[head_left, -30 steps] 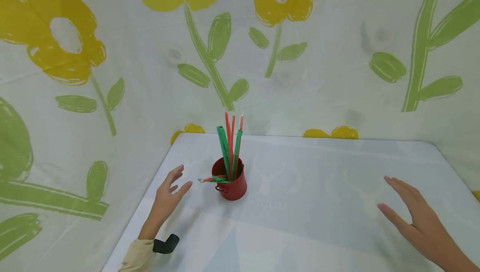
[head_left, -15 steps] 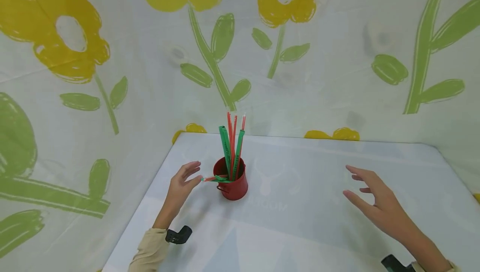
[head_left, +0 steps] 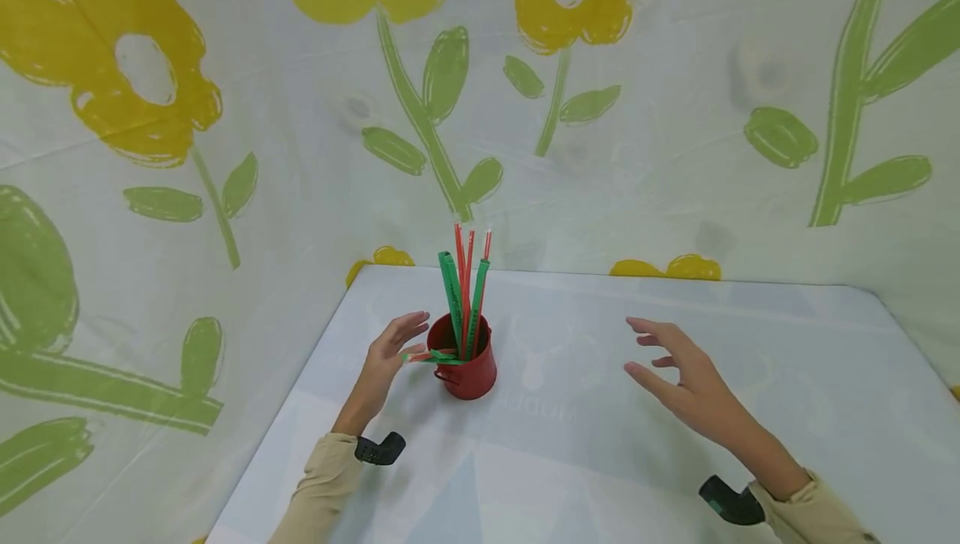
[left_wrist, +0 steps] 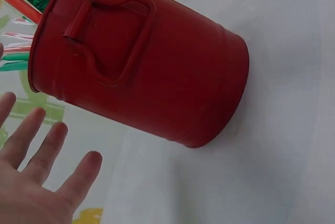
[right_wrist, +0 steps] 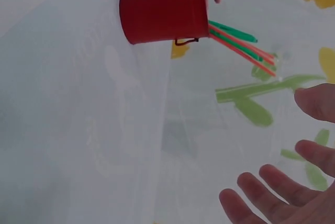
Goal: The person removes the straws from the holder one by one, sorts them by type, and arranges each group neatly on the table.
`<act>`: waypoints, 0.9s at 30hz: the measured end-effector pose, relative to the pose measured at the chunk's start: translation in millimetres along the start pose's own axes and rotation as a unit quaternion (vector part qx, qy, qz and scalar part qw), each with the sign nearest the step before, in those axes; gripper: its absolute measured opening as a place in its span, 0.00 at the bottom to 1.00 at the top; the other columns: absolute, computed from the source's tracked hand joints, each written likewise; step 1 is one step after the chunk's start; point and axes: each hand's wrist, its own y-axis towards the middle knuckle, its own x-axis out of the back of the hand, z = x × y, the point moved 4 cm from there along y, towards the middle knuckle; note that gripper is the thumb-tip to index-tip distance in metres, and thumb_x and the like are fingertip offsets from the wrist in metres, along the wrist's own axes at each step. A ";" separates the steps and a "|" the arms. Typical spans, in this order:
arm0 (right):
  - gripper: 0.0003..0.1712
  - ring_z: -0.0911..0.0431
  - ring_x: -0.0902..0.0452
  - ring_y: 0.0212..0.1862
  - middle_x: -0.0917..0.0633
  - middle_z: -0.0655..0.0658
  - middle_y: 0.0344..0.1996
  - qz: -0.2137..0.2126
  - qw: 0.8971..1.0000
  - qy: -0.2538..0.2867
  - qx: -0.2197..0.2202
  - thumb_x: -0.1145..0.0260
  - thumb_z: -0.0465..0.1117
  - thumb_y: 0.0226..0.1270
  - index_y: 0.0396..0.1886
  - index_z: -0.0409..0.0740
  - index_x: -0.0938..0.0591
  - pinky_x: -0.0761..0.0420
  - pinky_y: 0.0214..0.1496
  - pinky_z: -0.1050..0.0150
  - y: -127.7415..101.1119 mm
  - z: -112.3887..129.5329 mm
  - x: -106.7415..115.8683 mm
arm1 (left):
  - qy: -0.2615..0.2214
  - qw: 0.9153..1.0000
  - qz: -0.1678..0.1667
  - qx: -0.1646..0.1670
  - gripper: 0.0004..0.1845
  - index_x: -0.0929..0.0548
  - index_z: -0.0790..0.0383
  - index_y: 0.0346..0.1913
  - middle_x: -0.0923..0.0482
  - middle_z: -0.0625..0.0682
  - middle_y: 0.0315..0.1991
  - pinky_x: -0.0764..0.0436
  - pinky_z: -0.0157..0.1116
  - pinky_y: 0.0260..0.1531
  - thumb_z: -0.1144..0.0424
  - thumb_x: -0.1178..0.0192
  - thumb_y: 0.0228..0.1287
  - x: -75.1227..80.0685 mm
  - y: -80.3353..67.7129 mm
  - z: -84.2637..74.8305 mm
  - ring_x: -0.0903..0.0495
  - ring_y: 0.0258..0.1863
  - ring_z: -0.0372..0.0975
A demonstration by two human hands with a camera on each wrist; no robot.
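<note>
A small red metal bucket (head_left: 470, 379) with side handles stands upright on the white table, left of the middle. Red and green straws (head_left: 465, 302) in wrappers rise out of it, and a shorter piece leans over its left rim. My left hand (head_left: 386, 361) is beside the bucket's left side, fingers spread and holding nothing; the left wrist view shows the bucket's handle (left_wrist: 112, 41) close by. My right hand (head_left: 686, 381) hovers over the table well to the right of the bucket, its fingers loosely extended with nothing in them.
The white table (head_left: 600, 461) reaches back to a hanging cloth (head_left: 645, 194) printed with yellow flowers and green stems. More of that cloth runs along the left side. Each wrist wears a black device, such as the left wrist's camera (head_left: 381, 448).
My right hand has moved left across the table towards the bucket. My left hand has shifted right and slightly forward, up to the bucket's side. The bucket and straws stay where they were.
</note>
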 end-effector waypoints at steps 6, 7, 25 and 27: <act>0.33 0.51 0.27 0.54 0.27 0.46 0.59 0.005 1.000 0.024 0.015 0.35 0.45 0.63 0.67 0.45 0.33 0.21 0.46 0.54 20.3 9.2 -19.4 | -0.024 0.999 0.043 0.013 0.26 0.40 0.66 0.69 0.39 0.61 0.68 0.45 0.59 0.62 0.73 0.56 0.68 -9.1 3.7 6.5 0.42 0.68 0.54; 0.33 0.51 0.27 0.54 0.26 0.45 0.58 0.007 0.999 0.030 0.016 0.35 0.45 0.63 0.67 0.45 0.33 0.21 0.46 0.53 23.5 10.5 -22.1 | -0.031 0.998 0.047 0.012 0.26 0.40 0.65 0.69 0.39 0.61 0.68 0.46 0.60 0.62 0.73 0.57 0.69 -9.6 4.6 11.6 0.43 0.68 0.53; 0.29 0.50 0.24 0.51 0.23 0.44 0.53 0.021 0.992 0.121 -0.007 0.33 0.44 0.62 0.61 0.46 0.29 0.22 0.47 0.54 70.1 35.3 -67.1 | -0.092 0.995 0.023 0.016 0.25 0.39 0.58 0.69 0.40 0.55 0.68 0.40 0.48 0.61 0.65 0.64 0.69 -22.6 7.9 52.0 0.42 0.67 0.45; 0.28 0.50 0.24 0.51 0.23 0.44 0.52 0.023 0.991 0.129 -0.012 0.33 0.44 0.61 0.61 0.46 0.29 0.22 0.47 0.54 75.7 38.4 -73.5 | -0.093 0.995 0.014 0.018 0.25 0.39 0.57 0.69 0.39 0.55 0.68 0.40 0.48 0.61 0.65 0.64 0.69 -23.8 7.7 51.8 0.42 0.67 0.46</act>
